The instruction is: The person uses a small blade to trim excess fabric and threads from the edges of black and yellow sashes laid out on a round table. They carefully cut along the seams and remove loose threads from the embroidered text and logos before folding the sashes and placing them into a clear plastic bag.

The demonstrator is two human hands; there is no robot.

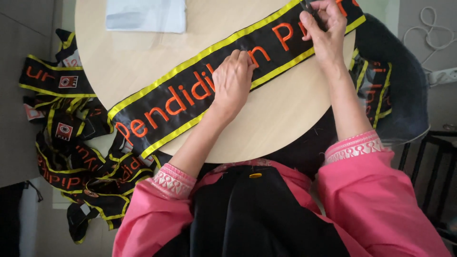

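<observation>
Your left hand (232,81) lies palm down on the black satin sash with yellow borders and orange embroidered letters (190,93), its grip loose: the fingers are curled, the fingertips (245,53) pressing the cloth near the sash's upper yellow border, holding nothing. Your right hand (324,29) is further along the same sash, toward the far right edge of the round pale wooden tabletop (271,119); its grip is pinched closed on a small dark tool (307,6), too hidden to tell what kind.

The sash runs slantwise across the tabletop, from the near left edge up to the far right edge, lying flat, and both ends hang over the rim. At the far edge, left of the sash and apart from it, lies a white folded sheet (145,15).

Off the tabletop's left edge, a heap of more black sashes with yellow borders (71,143) lies tangled on the floor. Past the right edge, further sash cloth drapes over a dark chair (400,90).
</observation>
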